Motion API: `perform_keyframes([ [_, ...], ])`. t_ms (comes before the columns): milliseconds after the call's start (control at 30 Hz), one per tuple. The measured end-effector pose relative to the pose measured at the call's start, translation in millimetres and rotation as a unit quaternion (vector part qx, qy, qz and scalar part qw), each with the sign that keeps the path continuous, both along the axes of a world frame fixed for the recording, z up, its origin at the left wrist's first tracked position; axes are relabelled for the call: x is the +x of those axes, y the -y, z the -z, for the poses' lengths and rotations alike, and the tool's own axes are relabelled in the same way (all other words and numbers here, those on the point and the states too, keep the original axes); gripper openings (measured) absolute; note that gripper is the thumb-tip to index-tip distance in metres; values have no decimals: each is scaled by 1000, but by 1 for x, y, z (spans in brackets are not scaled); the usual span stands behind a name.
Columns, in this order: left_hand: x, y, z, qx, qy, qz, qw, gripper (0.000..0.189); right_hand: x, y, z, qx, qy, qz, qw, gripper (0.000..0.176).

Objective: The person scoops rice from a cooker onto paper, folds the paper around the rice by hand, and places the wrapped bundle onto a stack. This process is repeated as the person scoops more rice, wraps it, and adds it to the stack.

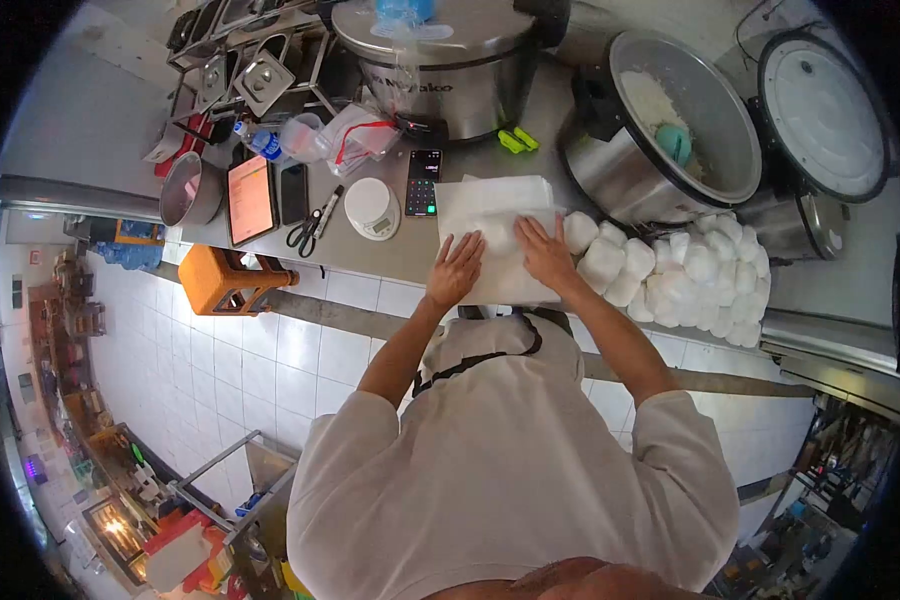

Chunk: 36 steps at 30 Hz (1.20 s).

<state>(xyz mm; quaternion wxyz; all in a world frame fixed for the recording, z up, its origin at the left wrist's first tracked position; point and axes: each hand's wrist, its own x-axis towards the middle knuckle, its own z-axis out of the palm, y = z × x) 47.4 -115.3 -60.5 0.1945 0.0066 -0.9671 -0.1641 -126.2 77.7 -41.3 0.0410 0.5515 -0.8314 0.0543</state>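
My left hand [456, 268] lies with its fingers spread on the left side of a stack of white paper sheets [500, 192] at the counter's front edge. On the stack's right side rests my right hand [544, 250], fingers stretched out and apart. A raised, pale lump shows in the paper between the two hands. Right of the stack, white rounded wrapped bundles [686, 282] are piled up, the closest ones beside my right hand. Behind them an open rice cooker [654, 130] holds white rice and a teal scoop [674, 143].
Left of the paper are a phone showing a calculator [423, 184], a round white scale [372, 209], scissors [305, 232] and a tablet [253, 199]. A closed large cooker [440, 75] stands behind. An orange stool [228, 281] is below the counter's left part.
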Motion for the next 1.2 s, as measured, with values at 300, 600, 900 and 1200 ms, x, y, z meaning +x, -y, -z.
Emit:
perform_keyframes([
  [300, -17, 36, 42, 106, 119, -34, 987, 37, -27, 12, 8, -32, 297, 112, 948, 32],
  [600, -63, 41, 1, 95, 231, -73, 966, 24, -24, 36, 15, -51, 200, 133, 969, 21],
  [900, -39, 38, 43, 176, 94, -94, 975, 29, 34, 17, 48, -198, 154, 177, 952, 30],
  [1200, -51, 33, 10, 334, 111, 122, 928, 47, 38, 41, 39, -305, 539, 444, 648, 47],
])
